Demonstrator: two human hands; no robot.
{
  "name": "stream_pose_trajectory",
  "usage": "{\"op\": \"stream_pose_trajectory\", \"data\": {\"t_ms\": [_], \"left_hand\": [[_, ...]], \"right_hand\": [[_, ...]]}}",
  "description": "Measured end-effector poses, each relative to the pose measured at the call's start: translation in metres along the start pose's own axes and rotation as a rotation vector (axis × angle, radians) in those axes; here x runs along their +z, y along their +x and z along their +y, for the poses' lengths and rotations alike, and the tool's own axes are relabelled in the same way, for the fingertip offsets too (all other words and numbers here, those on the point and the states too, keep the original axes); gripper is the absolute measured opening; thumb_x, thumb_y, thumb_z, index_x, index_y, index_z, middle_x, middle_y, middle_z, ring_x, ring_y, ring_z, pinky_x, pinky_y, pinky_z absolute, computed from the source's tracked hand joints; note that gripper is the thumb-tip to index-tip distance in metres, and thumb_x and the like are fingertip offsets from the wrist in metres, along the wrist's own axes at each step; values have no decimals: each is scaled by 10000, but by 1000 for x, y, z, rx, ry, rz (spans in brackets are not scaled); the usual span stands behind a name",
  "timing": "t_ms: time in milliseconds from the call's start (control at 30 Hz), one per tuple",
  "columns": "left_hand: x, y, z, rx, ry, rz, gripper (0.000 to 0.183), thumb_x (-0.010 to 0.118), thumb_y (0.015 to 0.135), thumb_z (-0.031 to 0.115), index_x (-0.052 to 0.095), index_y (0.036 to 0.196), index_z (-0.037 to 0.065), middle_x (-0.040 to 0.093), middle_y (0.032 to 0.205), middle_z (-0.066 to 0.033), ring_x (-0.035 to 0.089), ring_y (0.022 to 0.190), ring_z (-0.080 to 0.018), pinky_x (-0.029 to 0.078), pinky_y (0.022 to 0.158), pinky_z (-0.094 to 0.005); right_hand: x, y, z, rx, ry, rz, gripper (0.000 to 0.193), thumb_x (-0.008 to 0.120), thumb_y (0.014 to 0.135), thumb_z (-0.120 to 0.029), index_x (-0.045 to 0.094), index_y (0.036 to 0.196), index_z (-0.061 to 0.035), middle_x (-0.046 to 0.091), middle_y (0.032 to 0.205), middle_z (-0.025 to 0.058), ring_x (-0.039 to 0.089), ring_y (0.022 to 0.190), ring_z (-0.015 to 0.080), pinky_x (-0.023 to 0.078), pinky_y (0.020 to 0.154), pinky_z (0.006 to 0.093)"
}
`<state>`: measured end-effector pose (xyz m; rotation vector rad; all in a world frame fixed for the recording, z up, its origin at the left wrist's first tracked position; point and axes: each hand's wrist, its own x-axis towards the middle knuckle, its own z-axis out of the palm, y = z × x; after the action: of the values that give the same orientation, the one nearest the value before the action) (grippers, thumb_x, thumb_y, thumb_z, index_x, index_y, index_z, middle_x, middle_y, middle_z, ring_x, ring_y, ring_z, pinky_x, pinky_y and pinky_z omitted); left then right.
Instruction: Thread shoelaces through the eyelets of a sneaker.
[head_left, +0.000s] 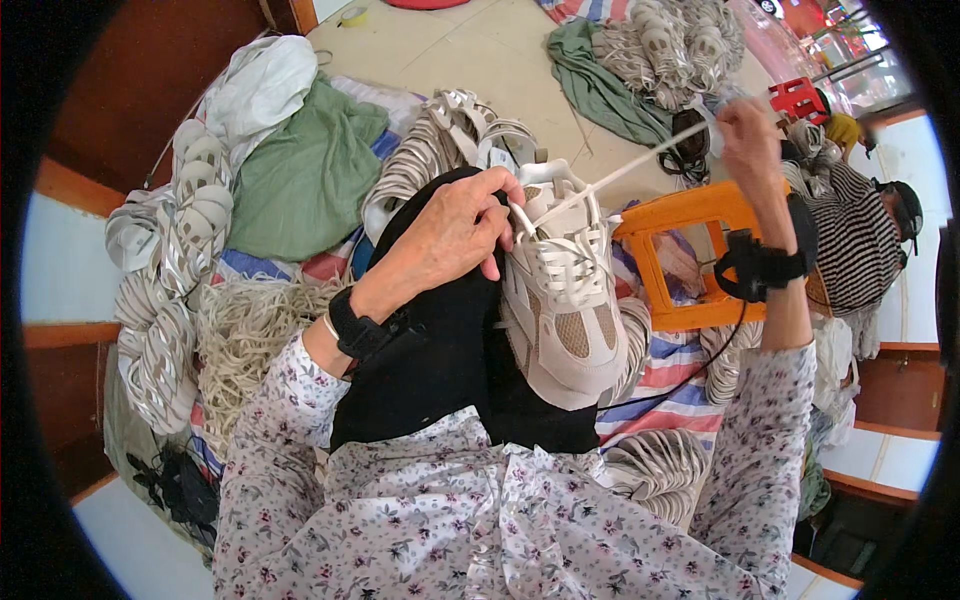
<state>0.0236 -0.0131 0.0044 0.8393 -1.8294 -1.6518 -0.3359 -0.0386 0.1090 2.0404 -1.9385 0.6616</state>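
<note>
A beige and white sneaker (pixel 572 290) rests on my lap, toe toward me, its front laced in crossing rows. My left hand (pixel 455 228) is closed on the edge of the shoe's upper near the ankle opening, fingers curled over the eyelet side. Out to the right and raised, my right hand (pixel 748 140) pulls a white shoelace (pixel 650 155) taut in a straight line from the top eyelets. That hand is a little blurred, with its fingers closed round the lace end.
An orange plastic stool (pixel 637 250) stands to the right of the shoe. Loose pale laces (pixel 255 340) lie heaped at left, beside stacked shoe uppers (pixel 160 340) and green cloth (pixel 305 175). More uppers (pixel 680 45) lie at far right. Another person in stripes (pixel 860 225) sits at right.
</note>
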Motion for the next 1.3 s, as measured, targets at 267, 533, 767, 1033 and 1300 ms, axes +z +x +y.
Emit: {"op": "stream_pose_trajectory", "data": {"t_ms": [267,533,767,1033,1300], "left_hand": [[22,-1,27,340,496,366,146,606,893,126,651,958,3,616,765,-116,553,539,-170,435,520,-319],[72,2,42,251,765,311,265,763,753,221,605,838,27,582,854,-125,621,682,-342,492,595,-431],[64,18,26,293,603,287,131,667,795,83,583,777,-16,608,800,-165,631,700,-375,508,609,-448],[14,24,40,-185,151,-62,158,643,829,116,676,788,-33,669,657,-60,621,582,-96,475,511,-251],[-22,24,34,-174,131,-253,179,620,940,188,696,967,28,663,728,13,459,502,-16,338,415,-185]], "right_hand": [[16,-86,-28,207,849,-353,193,622,901,-24,664,1089,-45,538,876,-62,504,741,16,423,662,187],[32,-87,-109,50,705,-375,183,679,808,-17,700,989,-5,589,938,100,576,761,190,464,667,304],[40,-87,-107,-14,749,-301,95,679,801,-42,658,866,25,585,909,131,563,728,239,458,665,354],[35,-80,-102,44,698,-328,76,633,831,-54,616,847,18,598,678,171,590,615,328,451,580,414],[47,-57,-52,-186,264,-54,78,606,854,-66,546,870,-20,612,763,201,608,736,420,471,623,462]]}}
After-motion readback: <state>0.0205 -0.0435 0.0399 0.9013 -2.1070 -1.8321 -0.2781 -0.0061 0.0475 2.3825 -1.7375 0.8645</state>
